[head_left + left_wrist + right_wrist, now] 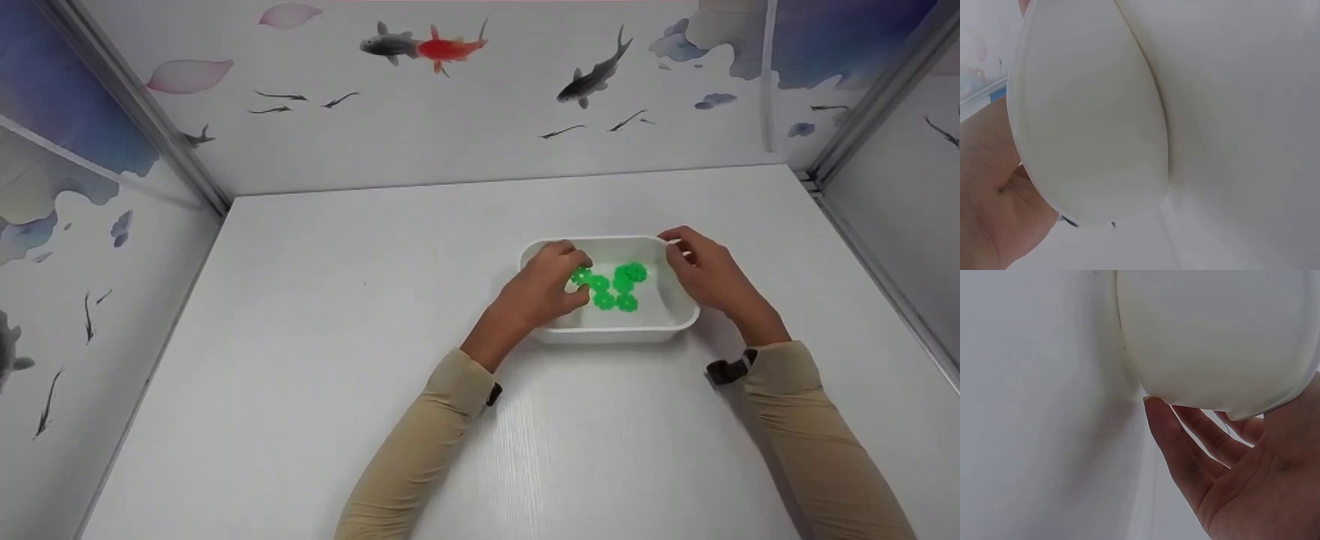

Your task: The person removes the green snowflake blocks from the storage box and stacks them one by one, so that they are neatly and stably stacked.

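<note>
A white rectangular plastic tub [611,335] stands on the table with several green flower-shaped pieces [604,300] lying in it, some overlapping. My left hand [544,285] reaches over the tub's left rim, thumb and fingers curved and spread apart around the leftmost green pieces. In the left wrist view the tub's outer wall [1092,112] hides those fingertips. At the right end my right hand [705,270] holds the tub, thumb over the rim. The right wrist view shows its fingers [1171,433] against the outside of the tub [1213,343].
The white tabletop [337,337] extends around the tub, mostly to the left and front. Behind it rises a white wall panel [450,127] printed with fish; similar panels stand at both sides. Black bands [727,370] show at the cuffs of the tan sleeves [817,427].
</note>
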Demonstrator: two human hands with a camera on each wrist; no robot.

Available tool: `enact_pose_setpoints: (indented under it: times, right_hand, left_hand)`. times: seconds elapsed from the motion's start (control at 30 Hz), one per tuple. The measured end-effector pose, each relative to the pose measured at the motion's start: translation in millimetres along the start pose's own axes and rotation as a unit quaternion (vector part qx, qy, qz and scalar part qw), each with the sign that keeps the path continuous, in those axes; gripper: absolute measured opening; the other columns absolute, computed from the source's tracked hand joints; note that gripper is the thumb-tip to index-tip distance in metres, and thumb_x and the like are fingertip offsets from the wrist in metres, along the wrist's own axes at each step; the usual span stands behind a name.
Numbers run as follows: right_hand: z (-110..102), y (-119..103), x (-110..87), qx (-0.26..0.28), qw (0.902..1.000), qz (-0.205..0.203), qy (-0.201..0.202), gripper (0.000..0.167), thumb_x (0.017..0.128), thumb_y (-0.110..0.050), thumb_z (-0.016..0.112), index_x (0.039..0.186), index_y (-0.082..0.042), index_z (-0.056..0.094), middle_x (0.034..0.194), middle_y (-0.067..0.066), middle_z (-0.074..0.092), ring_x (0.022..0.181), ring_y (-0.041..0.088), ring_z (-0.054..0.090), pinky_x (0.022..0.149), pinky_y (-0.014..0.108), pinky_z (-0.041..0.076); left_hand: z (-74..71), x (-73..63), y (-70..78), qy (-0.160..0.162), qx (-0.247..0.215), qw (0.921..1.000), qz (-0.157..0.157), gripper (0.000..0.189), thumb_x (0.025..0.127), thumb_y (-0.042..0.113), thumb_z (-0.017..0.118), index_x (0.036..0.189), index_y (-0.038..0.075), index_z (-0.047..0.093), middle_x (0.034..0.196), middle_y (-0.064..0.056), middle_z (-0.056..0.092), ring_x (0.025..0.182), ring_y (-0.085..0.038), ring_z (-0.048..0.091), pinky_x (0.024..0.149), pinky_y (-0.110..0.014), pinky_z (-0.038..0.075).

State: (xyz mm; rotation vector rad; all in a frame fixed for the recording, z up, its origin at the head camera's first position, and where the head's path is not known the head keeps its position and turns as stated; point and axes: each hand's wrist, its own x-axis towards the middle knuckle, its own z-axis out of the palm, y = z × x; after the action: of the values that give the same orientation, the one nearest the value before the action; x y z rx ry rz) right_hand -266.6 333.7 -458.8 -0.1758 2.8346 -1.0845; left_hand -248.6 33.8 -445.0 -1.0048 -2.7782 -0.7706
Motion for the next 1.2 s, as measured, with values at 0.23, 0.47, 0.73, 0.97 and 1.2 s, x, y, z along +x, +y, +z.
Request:
enact_pose_setpoints:
  times: [0.23,0.47,0.73,0.97,1.2]
  right_hand:
    - [1,5,1.9,0.002,1.0000,0.005,0.002,0.048,0.117,-0.037,0.041,0.155,-0.009,0.049,0.151,0.027,0.058,0.134,0.046,0.058,0.115,0.067,0.047]
    - [1,5,2.1,0.006,0.9999,0.014,-0.003,0.047,0.117,-0.037,0.042,0.156,-0.011,0.049,0.152,0.026,0.057,0.135,0.046,0.057,0.115,0.067,0.047]
    - [1,5,1.3,0.008,0.9999,0.008,0.003,0.048,0.117,-0.037,0.041,0.156,-0.011,0.049,0.149,0.026,0.059,0.133,0.045,0.059,0.112,0.064,0.049]
    - [1,5,0.8,0.005,0.9999,0.006,0.008,0.047,0.117,-0.037,0.041,0.155,-0.012,0.050,0.147,0.026,0.060,0.128,0.043,0.061,0.108,0.061,0.050]
    - [2,5,1.8,0.008,0.9998,0.017,0.001,0.049,0.117,-0.039,0.041,0.157,-0.012,0.049,0.149,0.025,0.058,0.133,0.044,0.059,0.113,0.064,0.049]
  left_hand:
    - [-4.6,-13.8,-14.5,0.054,-0.028,0.9974,0.039,0.029,0.102,0.019,0.074,0.127,0.005,0.073,0.123,-0.010,0.070,0.118,-0.022,0.066,0.101,-0.027,0.059]
    - [-8.7,-29.0,-26.7,0.076,-0.067,0.9941,0.038,0.029,0.102,0.021,0.076,0.126,0.006,0.073,0.122,-0.008,0.069,0.114,-0.020,0.067,0.097,-0.026,0.060]
    - [-19.0,-44.0,-37.2,0.081,-0.086,0.9929,0.016,0.031,0.101,0.021,0.077,0.128,0.007,0.072,0.123,-0.009,0.067,0.112,-0.026,0.068,0.095,-0.030,0.061]
    - [-37.8,-54.3,-48.8,0.106,-0.108,0.9885,-0.010,0.029,0.099,0.017,0.078,0.126,0.007,0.074,0.120,-0.011,0.068,0.108,-0.029,0.070,0.095,-0.037,0.064]
    - [-46.1,-66.2,-62.2,0.101,-0.120,0.9863,-0.053,0.031,0.100,0.020,0.078,0.127,0.006,0.074,0.120,-0.011,0.069,0.110,-0.031,0.071,0.098,-0.042,0.064]
